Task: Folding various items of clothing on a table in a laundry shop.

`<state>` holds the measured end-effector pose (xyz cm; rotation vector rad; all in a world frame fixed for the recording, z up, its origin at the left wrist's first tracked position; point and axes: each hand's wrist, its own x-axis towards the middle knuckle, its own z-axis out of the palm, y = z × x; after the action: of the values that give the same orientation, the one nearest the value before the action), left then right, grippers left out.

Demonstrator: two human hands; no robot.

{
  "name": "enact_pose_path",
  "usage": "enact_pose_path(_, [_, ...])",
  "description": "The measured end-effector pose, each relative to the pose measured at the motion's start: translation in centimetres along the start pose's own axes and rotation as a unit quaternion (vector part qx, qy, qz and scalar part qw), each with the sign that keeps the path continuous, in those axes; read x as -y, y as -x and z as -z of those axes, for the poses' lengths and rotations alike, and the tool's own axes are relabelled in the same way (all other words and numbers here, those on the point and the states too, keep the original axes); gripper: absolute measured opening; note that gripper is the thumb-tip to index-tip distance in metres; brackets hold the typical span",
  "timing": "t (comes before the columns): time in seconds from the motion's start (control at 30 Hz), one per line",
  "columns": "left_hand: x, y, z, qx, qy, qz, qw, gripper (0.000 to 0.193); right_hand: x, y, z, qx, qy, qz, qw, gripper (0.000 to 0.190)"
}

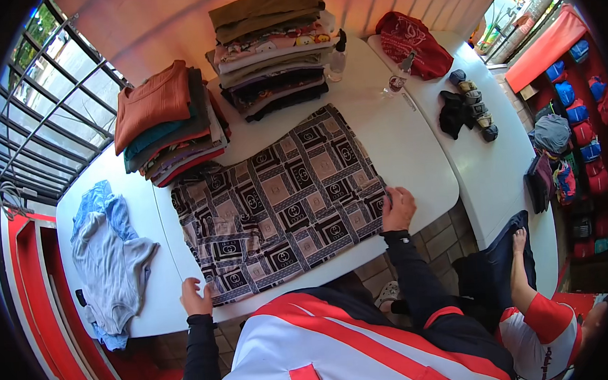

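A patterned garment (pixel 295 211) in black, beige and grey, which looks like folded shorts or trousers, lies spread on the white table before me. My right hand (pixel 400 209) pinches its right edge between thumb and fingers. Beside its lower left corner is my left hand (pixel 195 298), fingers bent and apart, thumb close to the fabric edge. Whether that thumb touches the fabric is hard to tell. Above the garment's left part stands a stack of folded clothes (pixel 153 110) with an orange top uppermost; this stack touches or slightly covers the garment.
A taller folded stack (pixel 271 52) and a pump bottle (pixel 337 59) stand at the back. Light blue and grey clothes (pixel 109 262) lie left. A second table (pixel 488 165) bears a red bag (pixel 412 45) and rolled socks (pixel 475 103). At right, a co-worker's hand (pixel 519 240) touches dark fabric.
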<state>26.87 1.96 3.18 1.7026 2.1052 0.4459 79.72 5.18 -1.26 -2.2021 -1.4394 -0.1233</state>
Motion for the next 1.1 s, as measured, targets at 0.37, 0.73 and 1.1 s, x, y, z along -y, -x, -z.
enact_pose_path(0.37, [-1.9,3.8,-3.4,0.103,0.111,0.053,0.987,0.032,-0.8,-1.1,-1.5,0.117,0.109,0.082,0.984,0.050])
enact_pose_path(0.73, [-0.6,-9.2,-5.9,0.021,0.213,0.147,0.966,0.020,21.1,1.9,-4.9,0.408,-0.333,0.010,0.850,0.036])
enact_pose_path(1.1, [-3.2,-4.6,-0.7,0.198,0.609,0.177,0.748,0.013,21.2,5.0,-4.1,0.478,-0.514,-0.007,0.712,0.017])
